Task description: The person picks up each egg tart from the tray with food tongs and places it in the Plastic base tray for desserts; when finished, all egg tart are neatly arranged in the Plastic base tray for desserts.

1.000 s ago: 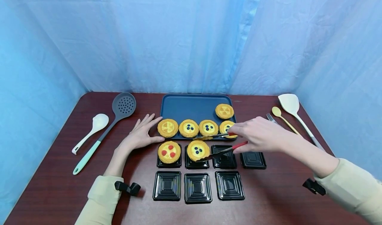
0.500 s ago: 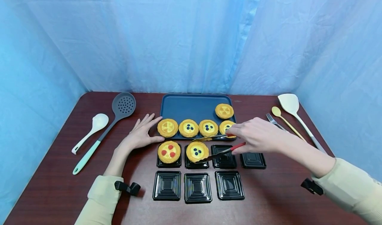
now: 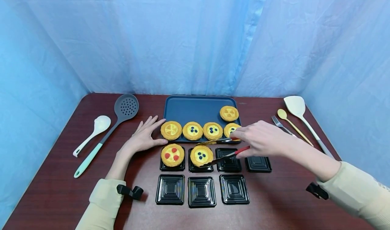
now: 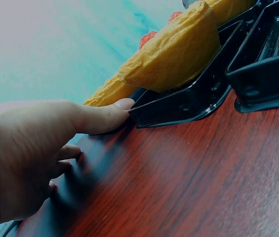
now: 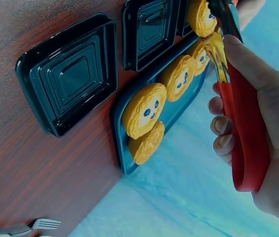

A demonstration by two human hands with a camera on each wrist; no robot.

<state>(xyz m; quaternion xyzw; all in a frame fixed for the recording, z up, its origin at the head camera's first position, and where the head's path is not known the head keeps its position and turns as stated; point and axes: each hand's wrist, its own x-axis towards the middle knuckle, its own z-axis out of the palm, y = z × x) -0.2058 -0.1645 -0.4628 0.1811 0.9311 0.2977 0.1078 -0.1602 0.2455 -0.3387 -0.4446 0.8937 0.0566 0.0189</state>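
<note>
My right hand point(image 3: 263, 138) holds red-handled tongs point(image 5: 248, 133). In the head view, their two arms lie on either side of a tart with blue berries point(image 3: 201, 155), which sits over a black square plastic tray point(image 3: 194, 169). Left of it, a tart with red toppings point(image 3: 172, 155) rests in a similar black tray. My left hand point(image 3: 143, 138) has its fingers spread at the left edge of the dark blue baking tray point(image 3: 192, 108). In the left wrist view the thumb point(image 4: 107, 116) reaches the corner of a black tray.
Several tarts point(image 3: 192, 131) line the baking tray's front, with one more point(image 3: 229, 113) behind. More black trays point(image 3: 201, 191) stand on the table. A slotted skimmer point(image 3: 126, 107) and white ladle point(image 3: 102, 124) lie left; a fork point(image 3: 276, 121), yellow spoon point(image 3: 282, 114) and white turner point(image 3: 295, 106) lie right.
The tongs and the blue-berry tart between their arms have shifted slightly left and down over the black tray. My left hand has stayed in place.
</note>
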